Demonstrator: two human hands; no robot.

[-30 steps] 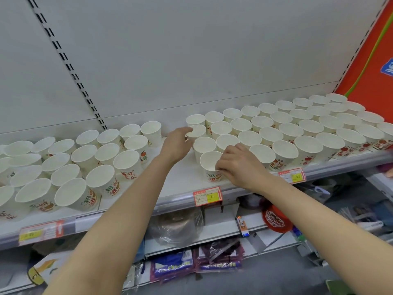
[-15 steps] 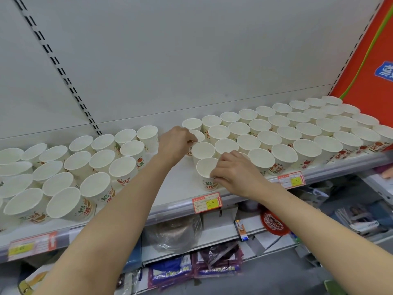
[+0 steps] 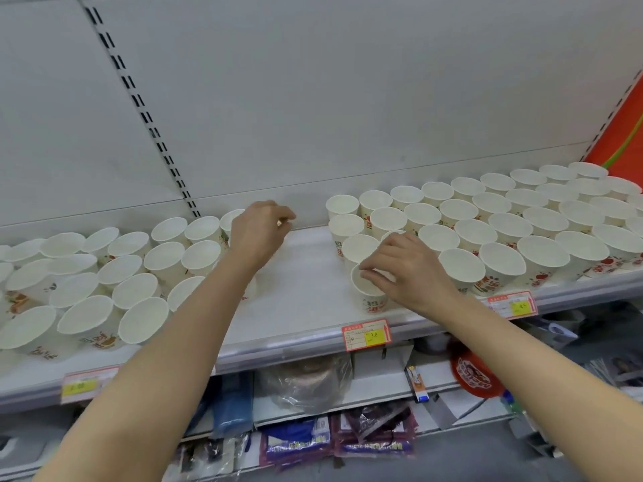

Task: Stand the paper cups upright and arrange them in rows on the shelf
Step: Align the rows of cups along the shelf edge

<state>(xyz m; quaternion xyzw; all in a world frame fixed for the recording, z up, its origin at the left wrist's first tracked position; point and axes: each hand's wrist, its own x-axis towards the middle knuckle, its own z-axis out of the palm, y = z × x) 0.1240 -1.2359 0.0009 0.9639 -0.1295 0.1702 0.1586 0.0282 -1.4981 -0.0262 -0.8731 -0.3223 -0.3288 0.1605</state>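
Front edge of the shelf: one upright paper cup (image 3: 369, 290) stands alone just ahead of the right-hand block of cups (image 3: 504, 224), above the price tag (image 3: 366, 334).
Right hand (image 3: 409, 273): fingertips (image 3: 364, 273) pinch the near rim of that cup; a light grip on the rim only, the rest of the hand arched over the mouth.
Left hand (image 3: 259, 231): loosely curled over the bare gap left of that cup, fingers half closed; something small and white shows at the fingertips, but I cannot tell whether it holds a cup or merely covers one behind it.
Step in hand: by my reading, seating the front cup as the start of a new column on the left edge of the right-hand block.
Next move calls for: nudging the cup back until it touches its neighbours, square with their front line, with a gentle touch since a thin rim can buckle; then filling the gap leftward.
Left group (image 3: 104, 283): farther left of the cup, upright but loosely spaced, rows uneven, some leaning outward.
Shelf (image 3: 302, 293): white, smooth, bare between the two groups; a second price tag (image 3: 511, 305) sits to the cup's right.
Room: pale back panel (image 3: 348, 99) with a slotted upright behind; packets and bags on a lower shelf (image 3: 348, 405) beneath; orange signage (image 3: 622, 133) far right.
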